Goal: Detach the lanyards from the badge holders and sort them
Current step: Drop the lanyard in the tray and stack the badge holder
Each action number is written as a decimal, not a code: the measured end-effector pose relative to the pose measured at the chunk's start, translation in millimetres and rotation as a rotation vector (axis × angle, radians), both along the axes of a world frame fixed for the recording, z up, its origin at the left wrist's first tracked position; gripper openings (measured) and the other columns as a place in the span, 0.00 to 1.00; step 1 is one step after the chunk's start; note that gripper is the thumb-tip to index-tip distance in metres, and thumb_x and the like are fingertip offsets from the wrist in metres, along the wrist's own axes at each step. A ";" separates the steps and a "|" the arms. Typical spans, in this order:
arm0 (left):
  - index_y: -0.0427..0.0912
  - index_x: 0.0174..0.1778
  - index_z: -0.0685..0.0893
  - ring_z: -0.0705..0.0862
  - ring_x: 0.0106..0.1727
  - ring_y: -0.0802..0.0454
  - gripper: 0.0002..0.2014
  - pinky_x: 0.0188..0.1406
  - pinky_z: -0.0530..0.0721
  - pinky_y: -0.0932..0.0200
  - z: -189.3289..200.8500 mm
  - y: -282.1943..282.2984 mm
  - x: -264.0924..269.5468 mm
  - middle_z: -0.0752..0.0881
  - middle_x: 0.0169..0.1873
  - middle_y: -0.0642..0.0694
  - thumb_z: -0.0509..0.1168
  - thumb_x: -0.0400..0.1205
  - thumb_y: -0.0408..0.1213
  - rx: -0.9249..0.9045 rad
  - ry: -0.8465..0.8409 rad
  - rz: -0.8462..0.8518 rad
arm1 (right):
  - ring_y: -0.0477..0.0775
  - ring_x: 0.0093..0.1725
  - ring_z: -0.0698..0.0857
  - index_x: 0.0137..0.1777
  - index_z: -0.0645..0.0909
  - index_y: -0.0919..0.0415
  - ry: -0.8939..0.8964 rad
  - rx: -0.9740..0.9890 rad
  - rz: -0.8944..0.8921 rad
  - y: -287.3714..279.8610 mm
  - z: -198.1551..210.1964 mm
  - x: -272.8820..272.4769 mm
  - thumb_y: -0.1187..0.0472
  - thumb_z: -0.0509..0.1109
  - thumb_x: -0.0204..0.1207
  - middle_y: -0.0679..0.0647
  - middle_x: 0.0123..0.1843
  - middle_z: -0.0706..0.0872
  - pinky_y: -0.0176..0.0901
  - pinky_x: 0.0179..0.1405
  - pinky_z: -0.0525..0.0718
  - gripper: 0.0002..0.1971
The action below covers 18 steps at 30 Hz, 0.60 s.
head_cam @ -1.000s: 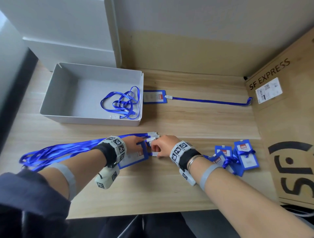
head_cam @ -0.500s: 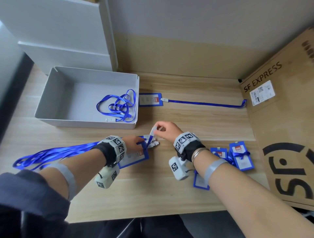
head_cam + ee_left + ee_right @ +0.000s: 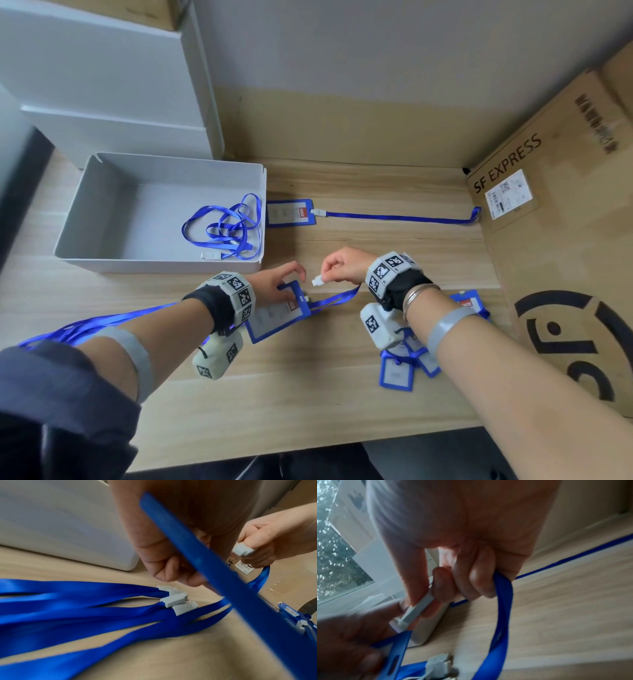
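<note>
My left hand (image 3: pixel 274 282) grips the top edge of a blue badge holder (image 3: pixel 277 317) lying tilted on the wooden table (image 3: pixel 308 394). My right hand (image 3: pixel 342 265) pinches a white lanyard clip (image 3: pixel 318 281) between thumb and fingers, just right of the holder and clear of it; its blue strap (image 3: pixel 337 298) trails down to the table. A bundle of lanyards (image 3: pixel 68 608) lies to the left. The grey tray (image 3: pixel 102 212) on the far left holds one coiled lanyard (image 3: pixel 226 228).

"SF EXPRESS" on cardboard box (image 3: pixel 561 212)
</note>
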State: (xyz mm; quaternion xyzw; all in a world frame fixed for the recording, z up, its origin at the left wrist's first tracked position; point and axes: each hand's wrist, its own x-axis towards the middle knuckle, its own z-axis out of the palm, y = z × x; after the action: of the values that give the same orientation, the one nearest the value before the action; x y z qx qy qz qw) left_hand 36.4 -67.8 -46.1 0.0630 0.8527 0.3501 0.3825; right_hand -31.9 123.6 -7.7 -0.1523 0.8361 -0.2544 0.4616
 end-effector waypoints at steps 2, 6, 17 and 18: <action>0.57 0.44 0.71 0.79 0.41 0.51 0.10 0.44 0.80 0.62 3.1 3.2 -4.0 0.81 0.42 0.50 0.59 0.81 0.34 0.029 0.024 -0.018 | 0.43 0.24 0.68 0.34 0.80 0.49 0.053 0.051 0.057 5.6 3.9 -2.4 0.57 0.71 0.75 0.44 0.26 0.74 0.34 0.25 0.65 0.09; 0.54 0.41 0.78 0.80 0.49 0.54 0.07 0.56 0.77 0.61 5.8 14.6 -10.3 0.83 0.46 0.52 0.59 0.84 0.39 0.068 0.011 -0.034 | 0.43 0.27 0.71 0.45 0.84 0.54 0.077 0.053 0.103 7.3 5.3 0.1 0.56 0.69 0.77 0.44 0.28 0.76 0.33 0.29 0.68 0.04; 0.45 0.52 0.87 0.78 0.33 0.63 0.15 0.29 0.75 0.80 3.6 31.9 -18.4 0.80 0.34 0.61 0.60 0.82 0.49 0.086 0.017 -0.015 | 0.48 0.34 0.75 0.50 0.85 0.56 0.101 0.017 0.107 11.5 -0.1 7.5 0.53 0.68 0.77 0.45 0.30 0.78 0.40 0.38 0.73 0.09; 0.45 0.53 0.87 0.77 0.33 0.63 0.14 0.29 0.74 0.80 2.9 32.7 -18.9 0.80 0.34 0.60 0.61 0.82 0.49 0.085 0.023 -0.017 | 0.46 0.32 0.75 0.50 0.85 0.56 0.105 0.015 0.114 11.9 -0.7 7.8 0.53 0.68 0.78 0.46 0.30 0.77 0.39 0.37 0.72 0.09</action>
State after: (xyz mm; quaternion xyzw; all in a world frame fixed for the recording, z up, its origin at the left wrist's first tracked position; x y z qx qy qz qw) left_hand 17.5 -35.1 -43.2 0.0904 0.8410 0.3818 0.3724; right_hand -24.1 135.6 -8.4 -0.2092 0.8511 -0.2130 0.4319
